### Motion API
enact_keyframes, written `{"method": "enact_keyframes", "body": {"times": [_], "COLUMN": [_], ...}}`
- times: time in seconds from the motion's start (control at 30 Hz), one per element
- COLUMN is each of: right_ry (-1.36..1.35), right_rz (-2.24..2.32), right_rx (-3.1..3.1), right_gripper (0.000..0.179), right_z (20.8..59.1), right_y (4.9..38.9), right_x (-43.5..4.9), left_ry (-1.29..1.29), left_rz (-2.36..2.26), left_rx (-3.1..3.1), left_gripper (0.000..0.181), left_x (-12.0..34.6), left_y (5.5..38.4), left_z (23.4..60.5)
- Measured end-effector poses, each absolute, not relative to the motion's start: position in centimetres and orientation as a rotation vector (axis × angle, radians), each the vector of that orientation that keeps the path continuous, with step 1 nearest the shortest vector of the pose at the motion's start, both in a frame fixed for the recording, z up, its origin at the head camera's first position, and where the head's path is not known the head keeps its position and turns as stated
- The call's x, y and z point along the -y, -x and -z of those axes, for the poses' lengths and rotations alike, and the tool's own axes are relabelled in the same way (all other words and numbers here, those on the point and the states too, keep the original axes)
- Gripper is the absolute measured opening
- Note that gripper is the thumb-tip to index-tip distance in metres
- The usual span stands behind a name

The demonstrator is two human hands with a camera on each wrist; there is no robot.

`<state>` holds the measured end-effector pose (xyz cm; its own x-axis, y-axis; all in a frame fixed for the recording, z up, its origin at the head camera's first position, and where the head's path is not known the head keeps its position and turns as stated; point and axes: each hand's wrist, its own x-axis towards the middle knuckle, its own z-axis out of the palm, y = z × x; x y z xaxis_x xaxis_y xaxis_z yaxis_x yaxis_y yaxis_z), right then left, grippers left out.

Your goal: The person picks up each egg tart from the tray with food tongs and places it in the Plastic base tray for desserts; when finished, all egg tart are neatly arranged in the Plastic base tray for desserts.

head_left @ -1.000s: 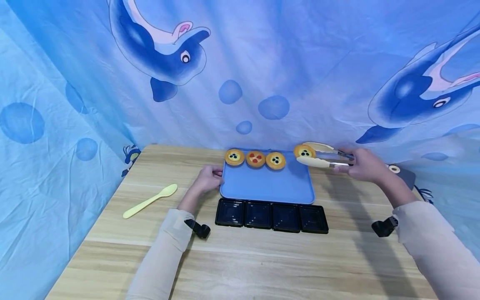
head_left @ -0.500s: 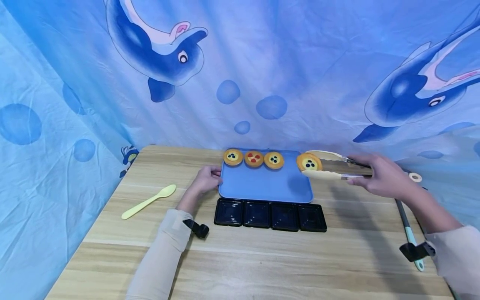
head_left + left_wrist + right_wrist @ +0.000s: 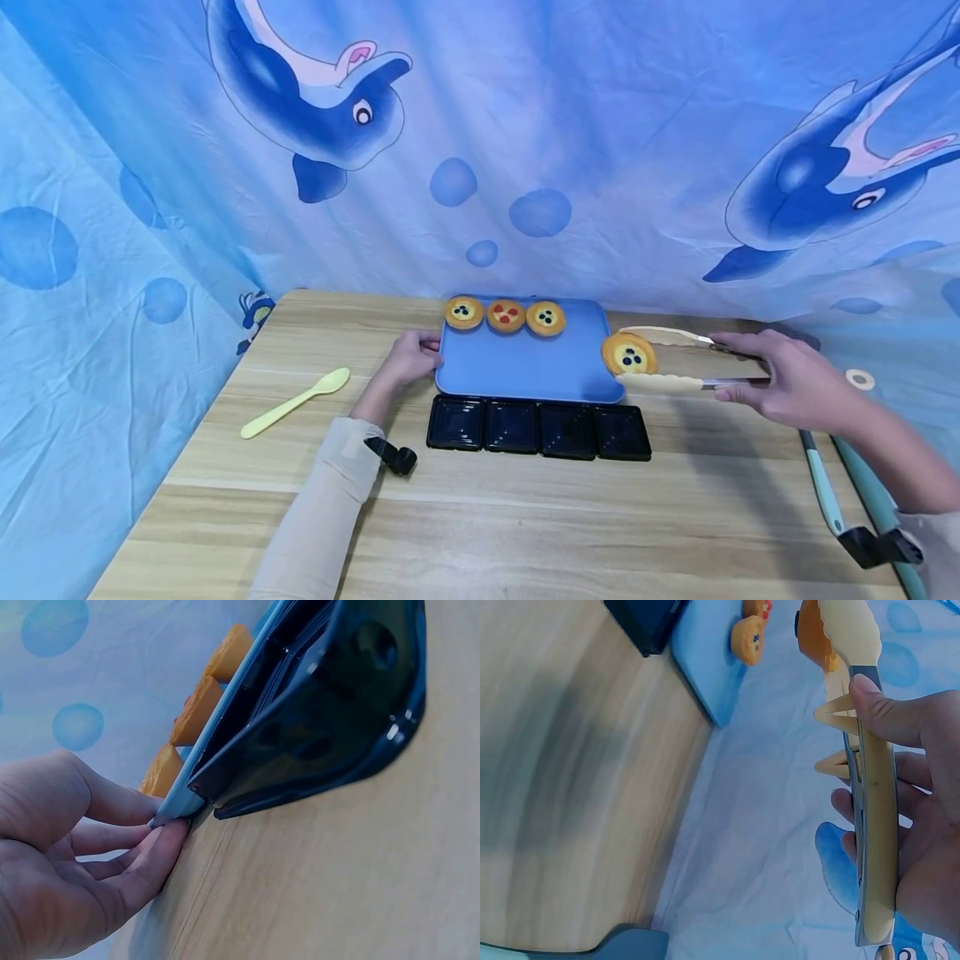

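Note:
My right hand (image 3: 798, 379) grips a pair of tongs (image 3: 877, 817) with cream tips. Between those tips is a custard tart with blueberries (image 3: 630, 356), raised over the right edge of the blue tray (image 3: 525, 367). My left hand (image 3: 82, 855) pinches the tray's left rim between thumb and fingers. Along the tray's back edge sit a blueberry tart (image 3: 464, 313), a tart with red fruit (image 3: 506, 317) and another blueberry tart (image 3: 545, 318). Directly in front of the tray stands a row of black square containers (image 3: 512, 427).
On the wooden table (image 3: 480, 525), a pale yellow spoon (image 3: 296, 403) lies left of my left hand. A utensil with a light teal handle (image 3: 823, 487) lies by the right edge, partly under my right arm. A blue dolphin-print curtain (image 3: 637, 125) hangs behind the table.
My right hand has moved right and toward me, carrying the tart in the tongs from the tray's back right corner to its right edge. My left hand stays at the rim.

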<state>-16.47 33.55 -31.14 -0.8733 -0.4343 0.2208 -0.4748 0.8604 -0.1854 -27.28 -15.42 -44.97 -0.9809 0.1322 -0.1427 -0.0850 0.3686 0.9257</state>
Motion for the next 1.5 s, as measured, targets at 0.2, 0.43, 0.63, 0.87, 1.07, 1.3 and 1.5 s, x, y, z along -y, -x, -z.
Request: {"method": "enact_keyframes", "body": {"times": [0.2,0.43,0.63,0.87,1.07,1.3,1.5], "right_ry": [-0.755,-0.791,-0.800,-0.766,-0.722,-0.749,-0.739], "right_rz": [-0.431,-0.531,-0.590,-0.549,-0.525,-0.575,-0.721], "right_rx": [2.845,2.909,2.948,2.972,3.011,3.049,3.056], "right_gripper": [0.069,0.069,0.068,0.069,0.070,0.086,0.100], "right_z": [33.2,35.7,37.4,38.5,38.6,38.6,37.7], "right_y": [15.3,14.9,14.5,14.2,14.1,14.1,14.0], "right_x": [-33.9,-34.7,-35.1,-35.2,-35.1,-34.9,-35.1], "left_ry": [-0.042,-0.045,-0.044,-0.031,-0.034,-0.025,-0.027], "left_rz": [-1.659,-1.661,-1.664,-1.670,-1.676,-1.681,-1.678], "left_rx": [-2.437,-2.443,-2.448,-2.429,-2.429,-2.424,-2.425], "left_gripper": [0.048,0.048,0.047,0.047,0.048,0.047,0.048], "left_x": [15.5,15.5,15.5,15.5,15.5,15.5,15.5], "left_y": [27.5,27.4,27.5,27.5,27.6,27.6,27.5], "left_z": [45.1,45.3,45.3,45.4,45.4,45.4,45.4]}}
